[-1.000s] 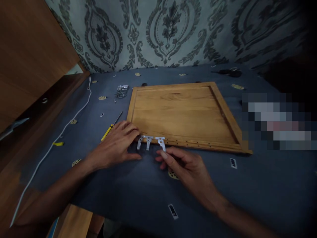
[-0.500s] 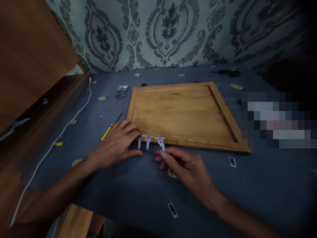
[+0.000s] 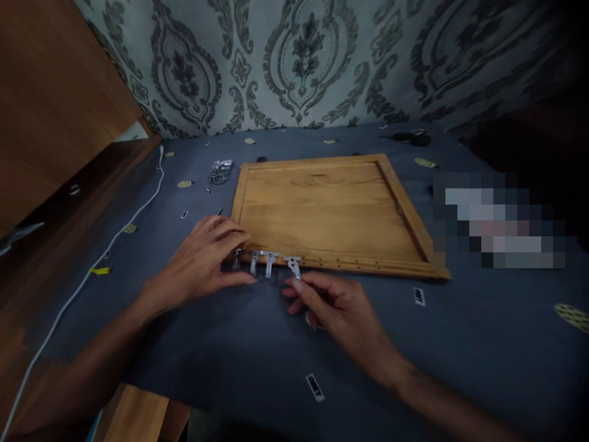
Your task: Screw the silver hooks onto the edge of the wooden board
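A framed wooden panel [image 3: 317, 209] lies on the dark blue cloth, with a row of small holes along its near edge. Several silver metal hooks [image 3: 269, 265] sit side by side at the left part of that edge. My right hand [image 3: 340, 307] pinches the lower end of another metal hook [image 3: 293, 265] between thumb and fingers, its flat crosspiece against the panel edge. My left hand [image 3: 200, 264] is at the panel's near left corner, thumb and fingers apart around the leftmost hooks. It mostly hides a screwdriver, whose tip [image 3: 219, 211] peeks out.
Beyond the panel's left side is a small pile of metal hardware [image 3: 221, 172]. A white cable [image 3: 138, 212] runs along the left edge of the cloth. A dark tool [image 3: 409, 136] lies at the back right. Patterned fabric [image 3: 304, 61] rises behind.
My left hand has shifted left along the panel edge, exposing another hook and covering the yellow screwdriver. My right hand keeps its pinch on the hook. The view has shifted slightly.
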Motion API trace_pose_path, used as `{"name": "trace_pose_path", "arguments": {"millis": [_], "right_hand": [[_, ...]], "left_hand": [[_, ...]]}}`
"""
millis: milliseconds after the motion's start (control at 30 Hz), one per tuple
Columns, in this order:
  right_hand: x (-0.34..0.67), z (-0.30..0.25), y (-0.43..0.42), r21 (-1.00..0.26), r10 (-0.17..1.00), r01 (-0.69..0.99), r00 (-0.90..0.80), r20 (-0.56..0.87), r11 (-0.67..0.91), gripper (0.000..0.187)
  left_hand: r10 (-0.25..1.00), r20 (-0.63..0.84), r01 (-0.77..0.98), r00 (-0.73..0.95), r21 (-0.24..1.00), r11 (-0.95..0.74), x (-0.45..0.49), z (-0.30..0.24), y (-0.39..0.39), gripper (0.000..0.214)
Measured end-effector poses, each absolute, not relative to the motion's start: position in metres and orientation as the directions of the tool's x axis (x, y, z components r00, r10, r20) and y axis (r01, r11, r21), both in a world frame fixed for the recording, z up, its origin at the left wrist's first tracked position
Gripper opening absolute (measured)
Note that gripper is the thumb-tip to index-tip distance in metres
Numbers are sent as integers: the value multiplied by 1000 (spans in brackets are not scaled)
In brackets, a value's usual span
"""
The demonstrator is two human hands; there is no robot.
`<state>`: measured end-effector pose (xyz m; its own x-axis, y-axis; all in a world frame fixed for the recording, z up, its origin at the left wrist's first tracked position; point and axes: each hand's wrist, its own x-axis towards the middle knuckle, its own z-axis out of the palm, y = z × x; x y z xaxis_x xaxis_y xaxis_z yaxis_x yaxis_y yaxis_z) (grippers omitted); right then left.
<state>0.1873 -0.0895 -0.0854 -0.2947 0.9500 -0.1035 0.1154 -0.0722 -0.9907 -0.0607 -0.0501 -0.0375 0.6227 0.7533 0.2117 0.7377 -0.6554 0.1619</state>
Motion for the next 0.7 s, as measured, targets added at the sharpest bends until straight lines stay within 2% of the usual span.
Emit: {"name": "trace_pose_path", "arguments": {"millis": [200, 400, 567, 700], "right_hand": [[190, -81, -84, -982, 926, 56, -329, -188, -179, 34], [190, -82, -83, -984, 919, 57, -351, -181, -172, 35], [191, -83, -84, -981, 917, 72, -349, -192, -178, 41], [192, -83, -84, -978, 921, 79, -327, -210, -194, 43]], "left_hand": [[746, 282, 727, 603, 192, -660, -61, -36, -51, 46], [809, 371, 788, 456, 254, -561, -69, -29, -46, 31], [832, 359, 816, 422, 250, -521, -75, -30, -40, 25], [858, 269, 808, 438, 302, -506, -83, -35, -34, 26]]}}
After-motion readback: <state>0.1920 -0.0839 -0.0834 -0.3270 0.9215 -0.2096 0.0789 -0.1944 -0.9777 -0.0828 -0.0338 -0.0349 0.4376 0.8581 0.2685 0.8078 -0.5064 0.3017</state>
